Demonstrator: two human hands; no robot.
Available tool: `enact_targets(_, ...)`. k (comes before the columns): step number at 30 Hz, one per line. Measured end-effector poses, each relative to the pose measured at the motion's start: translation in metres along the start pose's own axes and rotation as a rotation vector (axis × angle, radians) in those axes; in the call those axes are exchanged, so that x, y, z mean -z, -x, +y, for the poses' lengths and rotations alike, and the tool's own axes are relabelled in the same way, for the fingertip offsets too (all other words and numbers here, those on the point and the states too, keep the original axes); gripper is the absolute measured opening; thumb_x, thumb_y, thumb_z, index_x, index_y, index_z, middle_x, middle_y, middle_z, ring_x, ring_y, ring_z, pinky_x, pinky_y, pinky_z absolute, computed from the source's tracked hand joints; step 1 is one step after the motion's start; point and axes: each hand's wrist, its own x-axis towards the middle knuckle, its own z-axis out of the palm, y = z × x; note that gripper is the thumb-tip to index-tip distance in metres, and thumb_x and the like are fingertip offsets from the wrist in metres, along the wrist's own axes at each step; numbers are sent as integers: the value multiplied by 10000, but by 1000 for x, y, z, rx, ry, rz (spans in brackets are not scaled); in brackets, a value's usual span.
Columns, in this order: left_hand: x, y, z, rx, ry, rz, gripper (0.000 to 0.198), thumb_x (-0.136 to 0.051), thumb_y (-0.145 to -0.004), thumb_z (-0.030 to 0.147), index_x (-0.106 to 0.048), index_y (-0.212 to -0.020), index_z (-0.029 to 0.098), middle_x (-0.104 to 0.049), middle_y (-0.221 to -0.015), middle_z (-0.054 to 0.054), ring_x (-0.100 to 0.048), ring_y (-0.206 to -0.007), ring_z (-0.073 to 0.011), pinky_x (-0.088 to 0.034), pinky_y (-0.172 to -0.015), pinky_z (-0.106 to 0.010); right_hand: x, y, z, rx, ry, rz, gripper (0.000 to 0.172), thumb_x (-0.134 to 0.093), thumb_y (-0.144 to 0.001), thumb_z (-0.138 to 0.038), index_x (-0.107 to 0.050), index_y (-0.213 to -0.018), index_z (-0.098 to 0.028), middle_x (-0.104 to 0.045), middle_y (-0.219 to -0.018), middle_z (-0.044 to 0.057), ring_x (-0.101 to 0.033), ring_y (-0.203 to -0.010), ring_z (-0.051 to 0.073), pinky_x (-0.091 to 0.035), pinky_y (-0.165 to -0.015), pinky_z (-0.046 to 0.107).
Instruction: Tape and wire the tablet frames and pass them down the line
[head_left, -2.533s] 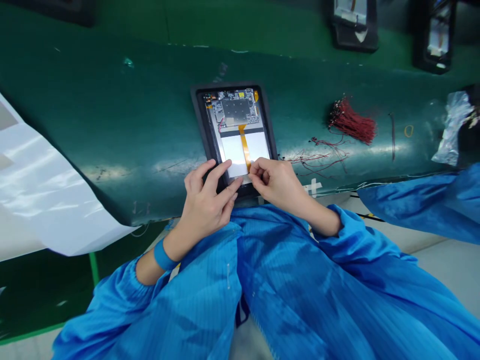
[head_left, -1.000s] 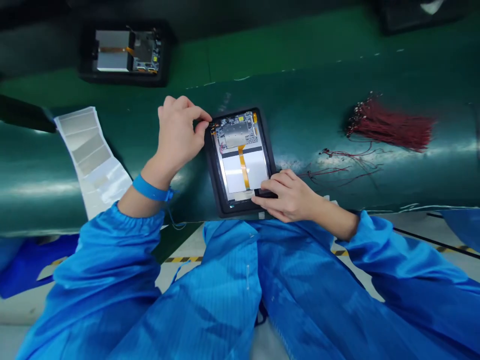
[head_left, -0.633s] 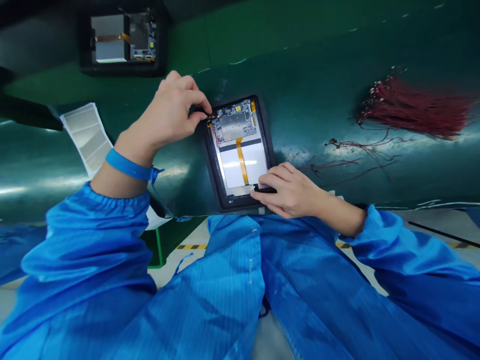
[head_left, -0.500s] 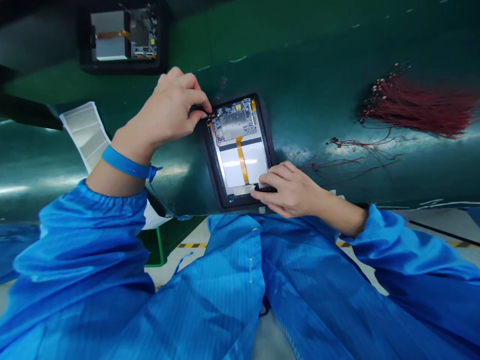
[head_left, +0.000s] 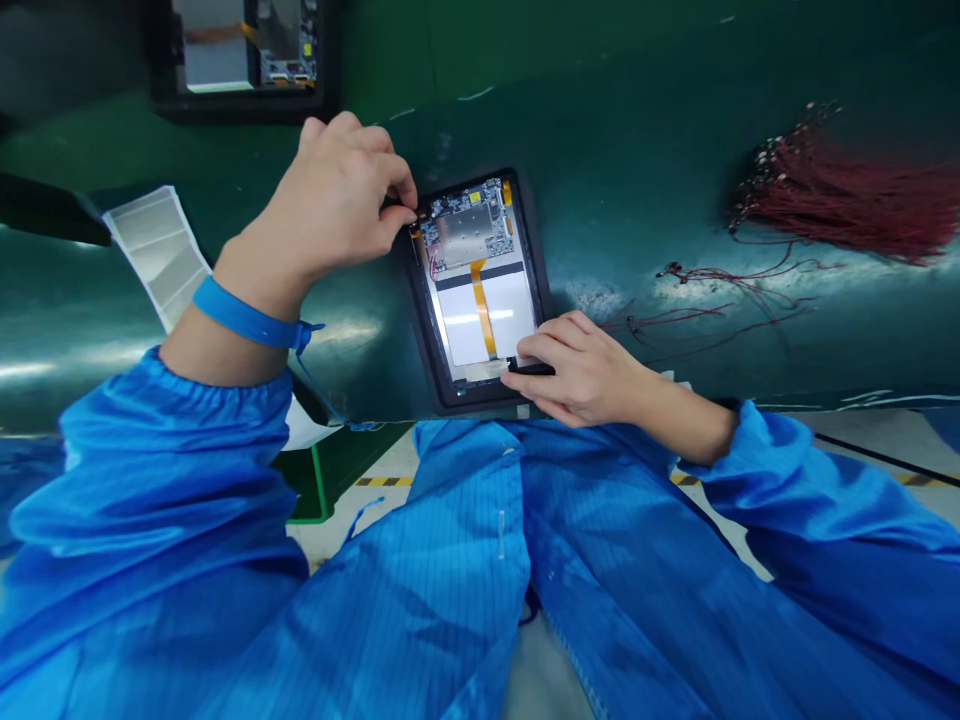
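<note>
An opened tablet point(head_left: 459, 310) in a black frame lies before me, its circuit board point(head_left: 465, 232) at the far end and a white battery point(head_left: 514, 310) nearer me. An orange ribbon cable point(head_left: 482, 308) runs down over the battery. At the far left corner, my left hand point(head_left: 352, 190) pinches thumb and forefinger together; whatever is between the tips is too small to make out. My right hand point(head_left: 585, 370) grips the near right edge of the tablet, its fingertips close to a pale strip point(head_left: 486, 371) at the near end.
Another opened tablet point(head_left: 217, 50) sits in a black holder at the far left. A sheet of silvery labels point(head_left: 159, 252) lies left of my forearm. On the right are a bundle of dark red wires point(head_left: 862, 205) and several loose wires point(head_left: 739, 285) on the green mat point(head_left: 600, 130).
The whole scene sits slightly higher in the picture as the camera shifts. Both hands stay at the same places on the tablet, the left still pinching at its corner.
</note>
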Motion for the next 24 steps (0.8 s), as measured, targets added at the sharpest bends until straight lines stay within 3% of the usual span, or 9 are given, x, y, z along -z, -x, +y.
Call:
enact_targets(5, 7, -2, 8, -35, -75, -49, 213, -550, -971, 271, -717, -911, 155, -593, -978, -118, -533, -1232, -372, -382, -1071, -638, 0, 0, 0, 9, 7, 7, 247, -606, -977, -237, -745, -1180, -213, -678, -1126, 116, -489, -1038, 276, -355, -858, 411)
enact_targets(9, 4, -3, 12, -72, -152, -45, 354, -410, -1059, 280, -700, -899, 154, -612, -971, -136, -556, -1177, -361, -410, -1000, -613, 0, 0, 0, 9, 1, -13, 264, -622, -971, -244, -751, -1198, -203, -677, -1145, 123, -486, -1060, 280, -352, -865, 419)
enact_targets(14, -9, 8, 1, -23, -17, 31, 167, -542, -996, 258, -668, -947, 159, -616, -1035, -136, -565, -1165, -338, -444, -981, -542, 1, 0, 1, 9, 21, -9, 253, -612, -977, -238, -750, -1187, -201, -690, -1144, 118, -486, -1059, 277, -340, -873, 426)
enact_targets(17, -13, 30, -22, 131, 203, 158, 250, -592, -1013, 385, -639, -950, 148, -616, -1054, -114, -576, -1095, -271, -474, -1013, -474, 4, -1, -2, 22, 71, 0, 271, -586, -997, -247, -731, -1220, -193, -709, -1117, 101, -495, -1051, 271, -333, -884, 428)
enact_targets(19, -13, 47, -44, 327, 320, 189, 340, -606, -1020, 482, -642, -997, 145, -623, -1021, -80, -556, -966, -196, -500, -984, -395, 5, -4, -9, 55, 117, 0, 268, -569, -1033, -290, -724, -1223, -180, -718, -1070, 88, -502, -1024, 261, -328, -879, 426)
enact_targets(21, -11, 62, -69, 567, 368, 119, 384, -626, -1013, 514, -657, -1072, 136, -629, -980, -46, -492, -842, -141, -514, -920, -324, 4, -9, -19, 91, 150, -22, 255, -549, -1072, -342, -732, -1138, -177, -717, -1003, 75, -506, -978, 249, -325, -860, 417)
enact_targets(24, -6, 72, -96, 813, 351, -37, 342, -643, -1014, 429, -685, -1141, 114, -652, -971, -17, -453, -826, -115, -505, -961, -287, -1, -20, -37, 82, 215, -32, 228, -544, -1076, -240, -712, -932, -182, -675, -845, 54, -492, -861, 228, -307, -793, 389)
